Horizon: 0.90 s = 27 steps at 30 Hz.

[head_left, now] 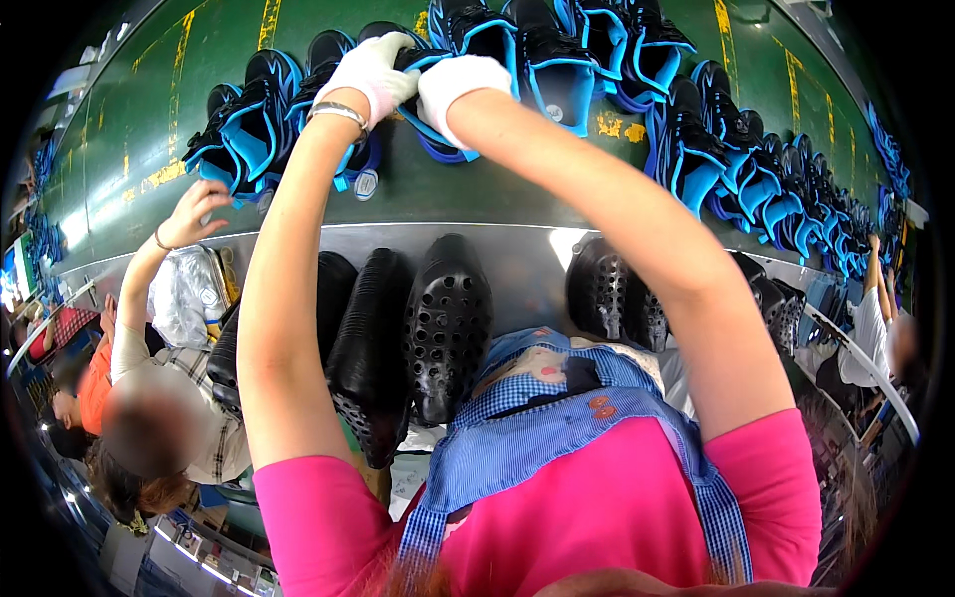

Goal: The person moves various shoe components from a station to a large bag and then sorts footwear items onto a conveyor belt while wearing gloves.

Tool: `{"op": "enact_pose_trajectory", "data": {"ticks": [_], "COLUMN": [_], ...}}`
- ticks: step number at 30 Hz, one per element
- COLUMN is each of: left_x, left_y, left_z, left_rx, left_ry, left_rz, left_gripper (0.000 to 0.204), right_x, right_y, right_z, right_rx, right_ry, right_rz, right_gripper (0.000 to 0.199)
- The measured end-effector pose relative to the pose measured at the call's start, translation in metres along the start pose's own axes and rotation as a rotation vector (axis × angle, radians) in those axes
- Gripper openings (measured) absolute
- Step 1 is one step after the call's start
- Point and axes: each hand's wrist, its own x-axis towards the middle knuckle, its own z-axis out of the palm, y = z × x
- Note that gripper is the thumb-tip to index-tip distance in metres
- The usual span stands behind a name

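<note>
A black shoe with bright blue lining sits on the green surface at the top middle, with both hands at it. My left hand, in a white glove, reaches it from the left. Its thumb and forefinger curve around the upper part of the shoe. My right hand, also gloved in white, is curled against the near right side of the shoe; its fingertips are mostly hidden. Similar shoes stand close on either side, among them one on the left and one on the right.
A long row of shoes curves off to the right on the green conveyor belt. Black shoe-shaped forms with round holes stand along the near edge. At left, a co-worker's hand hovers near the shoes, beside a clear plastic bag.
</note>
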Motion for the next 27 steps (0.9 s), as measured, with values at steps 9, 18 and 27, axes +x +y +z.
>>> {"op": "enact_pose_trajectory", "data": {"ticks": [9,18,27], "left_x": [-0.061,-0.032,-0.032], "left_y": [0.029,0.016,0.028], "left_z": [0.011,0.09,0.081], "left_rx": [0.004,-0.068,0.024], "left_ry": [-0.389,-0.924,-0.64], "left_rz": [0.089,-0.13,-0.22], "left_gripper": [0.052,0.046,0.059], "right_x": [0.074,0.081,0.036], "right_y": [0.013,0.0,0.026], "right_z": [0.048,0.067,0.044], "right_rx": [0.19,0.35,0.447], "right_ry": [-0.113,0.008,0.009], "right_rz": [0.003,0.056,-0.065], "right_gripper": [0.031,0.027,0.037]}}
